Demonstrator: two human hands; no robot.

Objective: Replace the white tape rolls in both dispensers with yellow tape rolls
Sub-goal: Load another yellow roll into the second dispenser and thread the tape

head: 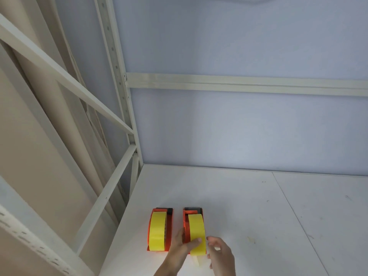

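Two orange tape dispensers stand side by side near the front left of the white shelf. The left dispenser (169, 232) holds a yellow tape roll (157, 232). The right dispenser (186, 216) holds another yellow tape roll (196, 234). My left hand (180, 250) grips the right dispenser from its left side, thumb pressed on the yellow roll. My right hand (220, 255) hovers just right of that roll, fingers apart, holding nothing. A pale loose strip of tape (199, 260) hangs from the near end of the right roll. No white rolls are in view.
The white shelf surface (258, 216) stretches to the right and back. A pale blue back wall (239, 126) closes the shelf. White metal uprights and braces (111, 188) run along the left edge, close to the left dispenser.
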